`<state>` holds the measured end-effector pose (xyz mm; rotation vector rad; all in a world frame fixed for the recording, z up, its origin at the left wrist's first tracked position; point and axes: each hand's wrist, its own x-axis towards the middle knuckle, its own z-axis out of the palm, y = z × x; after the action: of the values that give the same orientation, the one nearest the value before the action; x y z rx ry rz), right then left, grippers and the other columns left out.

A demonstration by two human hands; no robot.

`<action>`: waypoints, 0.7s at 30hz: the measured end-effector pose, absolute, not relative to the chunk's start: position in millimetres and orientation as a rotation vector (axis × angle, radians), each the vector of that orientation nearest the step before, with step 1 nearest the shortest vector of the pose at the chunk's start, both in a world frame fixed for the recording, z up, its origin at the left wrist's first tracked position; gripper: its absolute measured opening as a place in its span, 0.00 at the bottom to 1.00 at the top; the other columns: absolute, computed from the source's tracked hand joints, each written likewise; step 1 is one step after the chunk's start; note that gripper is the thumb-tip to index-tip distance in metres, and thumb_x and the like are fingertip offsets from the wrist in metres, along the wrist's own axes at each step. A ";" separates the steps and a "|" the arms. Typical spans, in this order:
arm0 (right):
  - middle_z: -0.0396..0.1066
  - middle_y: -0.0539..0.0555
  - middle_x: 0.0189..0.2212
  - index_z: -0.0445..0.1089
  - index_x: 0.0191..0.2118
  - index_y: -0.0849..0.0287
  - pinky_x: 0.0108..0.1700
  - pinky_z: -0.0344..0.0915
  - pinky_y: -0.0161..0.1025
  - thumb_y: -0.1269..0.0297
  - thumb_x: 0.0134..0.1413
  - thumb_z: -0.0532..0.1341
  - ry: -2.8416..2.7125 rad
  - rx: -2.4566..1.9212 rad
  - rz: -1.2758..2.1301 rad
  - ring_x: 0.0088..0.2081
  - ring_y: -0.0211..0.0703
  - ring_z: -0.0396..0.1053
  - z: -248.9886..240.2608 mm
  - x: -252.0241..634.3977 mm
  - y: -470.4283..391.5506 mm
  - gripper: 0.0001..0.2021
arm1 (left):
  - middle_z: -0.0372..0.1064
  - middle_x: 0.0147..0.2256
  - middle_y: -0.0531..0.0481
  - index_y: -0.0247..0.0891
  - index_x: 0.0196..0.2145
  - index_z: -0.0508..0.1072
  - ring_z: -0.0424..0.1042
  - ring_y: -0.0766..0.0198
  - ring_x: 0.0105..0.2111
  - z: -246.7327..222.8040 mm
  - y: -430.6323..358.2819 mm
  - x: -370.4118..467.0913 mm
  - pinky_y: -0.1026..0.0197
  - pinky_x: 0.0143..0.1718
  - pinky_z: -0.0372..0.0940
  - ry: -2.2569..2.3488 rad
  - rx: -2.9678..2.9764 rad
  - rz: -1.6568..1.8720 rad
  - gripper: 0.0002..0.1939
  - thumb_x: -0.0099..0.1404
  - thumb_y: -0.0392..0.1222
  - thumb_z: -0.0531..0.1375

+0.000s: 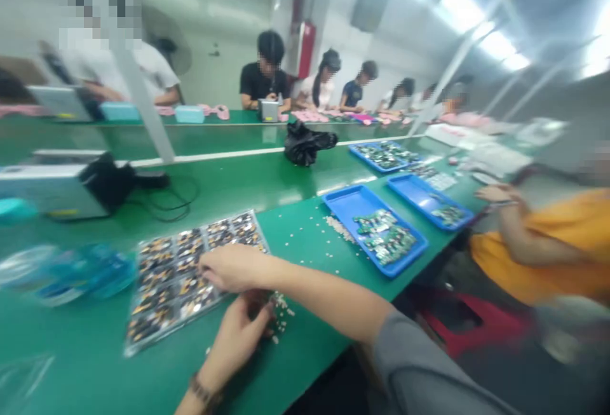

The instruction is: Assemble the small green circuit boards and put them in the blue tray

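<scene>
My right hand (241, 267) reaches across a clear compartment tray (157, 333) filled with small black, orange and silver parts. Its fingers are bent down and closed over the parts; whatever is between the fingertips is hidden. Just below it, by the tray's near right corner, my left hand (243, 326) is closed with thumb and fingers curled together. What it holds is too small and blurred to name. Small white pieces (282, 313) lie scattered on the green table (305, 288) beside the left fingertips.
Blue trays (340, 197) with green circuit boards (388, 237) stand to the right, near a person in an orange top (567, 243). More white bits (338, 227) are strewn nearby. A black plastic bag (305, 143), teal containers (102, 269) and a boxy device (61, 186) lie further off.
</scene>
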<state>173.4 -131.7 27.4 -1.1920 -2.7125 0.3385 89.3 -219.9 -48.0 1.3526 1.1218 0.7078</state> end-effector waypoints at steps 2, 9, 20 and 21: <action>0.75 0.49 0.39 0.72 0.43 0.59 0.42 0.64 0.29 0.68 0.62 0.55 -2.459 -1.181 0.430 0.41 0.37 0.72 33.0 198.0 -133.1 0.09 | 0.73 0.39 0.48 0.45 0.46 0.67 0.74 0.50 0.37 -48.0 -211.0 87.1 0.52 0.32 0.73 1.098 1.200 0.782 0.23 0.55 0.54 0.65; 0.70 0.47 0.25 0.72 0.41 0.58 0.28 0.63 0.30 0.66 0.60 0.55 -1.481 -1.200 1.022 0.25 0.33 0.65 -21.6 269.0 -177.5 0.09 | 0.74 0.41 0.49 0.46 0.52 0.64 0.75 0.54 0.39 -47.2 -200.4 84.6 0.53 0.39 0.74 1.151 0.942 0.951 0.33 0.52 0.58 0.68; 0.72 0.51 0.27 0.71 0.38 0.59 0.20 0.62 0.30 0.59 0.49 0.66 -1.128 -1.081 1.411 0.20 0.33 0.65 -66.9 257.6 -215.1 0.12 | 0.72 0.42 0.45 0.35 0.49 0.67 0.74 0.62 0.34 -51.5 -209.9 92.9 0.61 0.30 0.75 1.028 0.915 0.945 0.26 0.55 0.46 0.68; 0.72 0.51 0.28 0.71 0.37 0.59 0.21 0.63 0.30 0.59 0.50 0.66 -1.132 -1.072 1.392 0.22 0.34 0.66 -66.6 257.5 -216.0 0.11 | 0.72 0.41 0.45 0.35 0.48 0.67 0.73 0.63 0.34 -51.4 -210.1 92.5 0.61 0.30 0.75 1.033 0.907 0.946 0.25 0.56 0.46 0.68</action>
<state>257.5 -216.0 -66.6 -1.0723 -1.1316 1.3919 92.5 -210.1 -51.4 0.9072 1.0326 0.9456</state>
